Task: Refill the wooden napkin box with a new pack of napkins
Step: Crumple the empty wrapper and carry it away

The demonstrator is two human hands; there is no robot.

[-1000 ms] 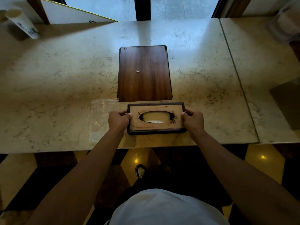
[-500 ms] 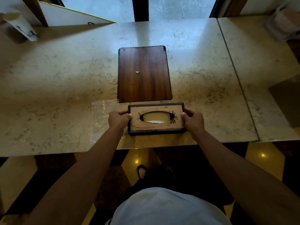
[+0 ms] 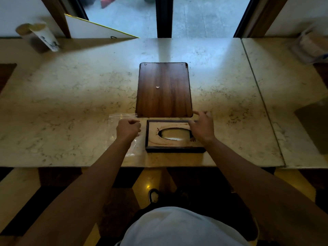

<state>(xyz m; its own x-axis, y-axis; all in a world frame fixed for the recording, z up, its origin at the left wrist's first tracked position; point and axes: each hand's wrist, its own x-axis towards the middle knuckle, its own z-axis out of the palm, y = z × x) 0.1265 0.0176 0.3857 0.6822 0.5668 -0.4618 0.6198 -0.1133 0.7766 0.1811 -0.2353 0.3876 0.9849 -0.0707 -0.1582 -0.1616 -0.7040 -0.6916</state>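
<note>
The wooden napkin box (image 3: 154, 139) lies near the table's front edge, light top with an oval slot showing pale napkins inside, dark rim. My left hand (image 3: 128, 129) hovers just left of the box, fingers curled, apart from it, over a clear plastic wrapper (image 3: 117, 121). My right hand (image 3: 202, 126) is above the box's right end with fingers spread, holding nothing. A dark wooden panel (image 3: 164, 90) lies flat just beyond the box.
The marble table (image 3: 71, 96) has a seam to a second slab (image 3: 292, 103) on the right. A paper cup (image 3: 41, 37) and a white board (image 3: 94, 30) stand at the back left; a wrapped pack (image 3: 312, 47) sits at the back right.
Both hands have let go of the box's ends. The right hand has lifted and moved over the box's right end; the left has drawn slightly away. The camera view tilted up.
</note>
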